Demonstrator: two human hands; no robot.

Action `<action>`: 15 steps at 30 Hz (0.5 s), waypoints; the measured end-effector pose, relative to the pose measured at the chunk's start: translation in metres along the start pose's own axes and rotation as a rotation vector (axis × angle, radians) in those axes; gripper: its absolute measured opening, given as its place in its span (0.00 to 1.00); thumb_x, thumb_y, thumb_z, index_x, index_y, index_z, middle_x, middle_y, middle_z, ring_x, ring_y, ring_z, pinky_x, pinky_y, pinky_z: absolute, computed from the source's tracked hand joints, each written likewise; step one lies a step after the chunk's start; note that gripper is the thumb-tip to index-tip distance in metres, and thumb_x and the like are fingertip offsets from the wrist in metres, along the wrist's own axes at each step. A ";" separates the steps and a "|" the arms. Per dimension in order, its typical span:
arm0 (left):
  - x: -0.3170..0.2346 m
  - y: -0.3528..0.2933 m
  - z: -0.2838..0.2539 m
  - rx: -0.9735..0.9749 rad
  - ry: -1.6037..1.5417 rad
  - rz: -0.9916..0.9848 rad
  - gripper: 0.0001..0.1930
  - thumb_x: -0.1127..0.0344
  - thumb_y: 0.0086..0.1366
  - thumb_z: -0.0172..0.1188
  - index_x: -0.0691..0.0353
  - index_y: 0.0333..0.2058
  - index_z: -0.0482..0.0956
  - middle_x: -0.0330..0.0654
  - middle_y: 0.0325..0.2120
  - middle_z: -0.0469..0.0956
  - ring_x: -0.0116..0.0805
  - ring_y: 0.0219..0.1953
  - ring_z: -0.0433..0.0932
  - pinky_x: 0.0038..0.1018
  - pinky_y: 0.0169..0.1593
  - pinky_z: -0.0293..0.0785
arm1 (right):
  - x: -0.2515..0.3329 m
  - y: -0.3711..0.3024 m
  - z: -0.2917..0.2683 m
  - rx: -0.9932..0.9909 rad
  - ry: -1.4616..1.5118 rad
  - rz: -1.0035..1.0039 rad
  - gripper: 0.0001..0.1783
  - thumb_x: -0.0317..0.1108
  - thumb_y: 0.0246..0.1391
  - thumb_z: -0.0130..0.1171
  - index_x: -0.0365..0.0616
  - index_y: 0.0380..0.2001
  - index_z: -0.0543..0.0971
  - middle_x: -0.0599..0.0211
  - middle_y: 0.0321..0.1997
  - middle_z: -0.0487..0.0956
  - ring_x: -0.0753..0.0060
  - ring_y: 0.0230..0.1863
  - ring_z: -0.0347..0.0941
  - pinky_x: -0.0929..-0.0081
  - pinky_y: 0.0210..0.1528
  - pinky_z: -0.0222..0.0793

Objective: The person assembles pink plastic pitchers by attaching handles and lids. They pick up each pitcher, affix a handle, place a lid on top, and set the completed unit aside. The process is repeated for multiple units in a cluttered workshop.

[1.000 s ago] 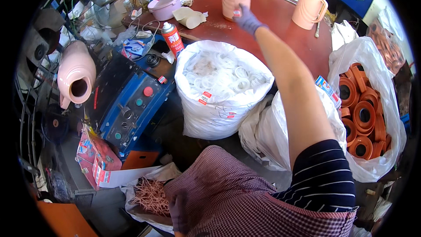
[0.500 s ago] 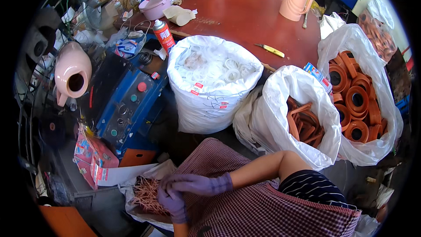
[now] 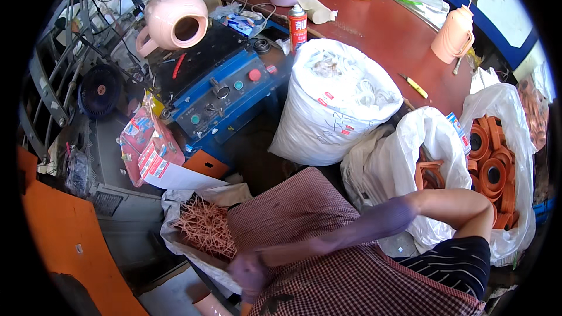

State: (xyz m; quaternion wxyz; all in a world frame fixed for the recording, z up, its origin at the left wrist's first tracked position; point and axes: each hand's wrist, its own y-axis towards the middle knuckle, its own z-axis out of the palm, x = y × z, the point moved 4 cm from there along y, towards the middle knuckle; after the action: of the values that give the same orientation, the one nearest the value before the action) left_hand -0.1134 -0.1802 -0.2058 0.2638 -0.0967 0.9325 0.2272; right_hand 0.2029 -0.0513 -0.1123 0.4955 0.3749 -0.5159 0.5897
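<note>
Both my hands wear purple gloves and are smeared by motion. My left hand is low in front of my checked apron, beside a white sack holding thin pink plastic strips. My right hand crosses over the apron from the right, its blurred fingers reaching toward the left hand. Whether they touch, or whether either holds anything, I cannot make out. Beyond them, a pink jug-shaped thermos shell lies tilted on a machine, its dark round opening facing me.
A blue control panel with buttons stands left. White sacks hold clear rings, orange handle-like parts and orange collars. The red-brown table bears a yellow cutter, a spray can and a peach thermos.
My view has swung left, so things sit further right. The right hand, formerly over the left one at the strips, has drawn back rightward; the left has moved off the strips toward the apron.
</note>
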 end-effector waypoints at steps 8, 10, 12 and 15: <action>0.070 0.070 -0.045 -0.070 -0.685 -0.554 0.16 0.62 0.69 0.50 0.70 0.43 0.79 0.45 0.36 0.81 0.30 0.32 0.79 0.24 0.34 0.76 | -0.004 -0.055 -0.054 -0.868 -0.371 0.130 0.26 0.35 0.55 0.63 0.42 0.56 0.72 0.56 0.48 0.76 0.65 0.47 0.74 0.73 0.47 0.73; 0.028 0.078 0.009 0.028 -0.445 -0.347 0.13 0.65 0.68 0.50 0.70 0.41 0.79 0.43 0.35 0.79 0.31 0.37 0.76 0.28 0.42 0.74 | -0.002 0.006 -0.036 -0.723 -0.721 -0.320 0.37 0.38 0.55 0.64 0.46 0.65 0.61 0.50 0.61 0.64 0.54 0.49 0.74 0.66 0.51 0.73; -0.050 0.083 0.044 0.249 -0.584 -0.321 0.13 0.64 0.65 0.54 0.70 0.39 0.78 0.44 0.35 0.79 0.33 0.36 0.75 0.31 0.43 0.72 | 0.007 0.044 -0.022 -0.649 -0.559 -0.333 0.40 0.37 0.54 0.63 0.48 0.66 0.56 0.48 0.60 0.65 0.47 0.50 0.74 0.59 0.53 0.72; -0.119 0.104 0.049 0.430 -0.621 0.214 0.16 0.66 0.60 0.58 0.68 0.45 0.77 0.44 0.36 0.79 0.32 0.36 0.76 0.29 0.41 0.75 | -0.011 0.049 -0.037 -0.856 -0.802 -0.441 0.25 0.32 0.53 0.61 0.46 0.55 0.69 0.53 0.45 0.74 0.51 0.43 0.76 0.62 0.44 0.75</action>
State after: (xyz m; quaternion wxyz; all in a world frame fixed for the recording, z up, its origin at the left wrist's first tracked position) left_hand -0.0228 -0.0583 -0.1405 0.5226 0.1318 0.8393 0.0712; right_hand 0.1607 -0.0158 -0.1416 0.4794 0.4330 -0.7628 0.0284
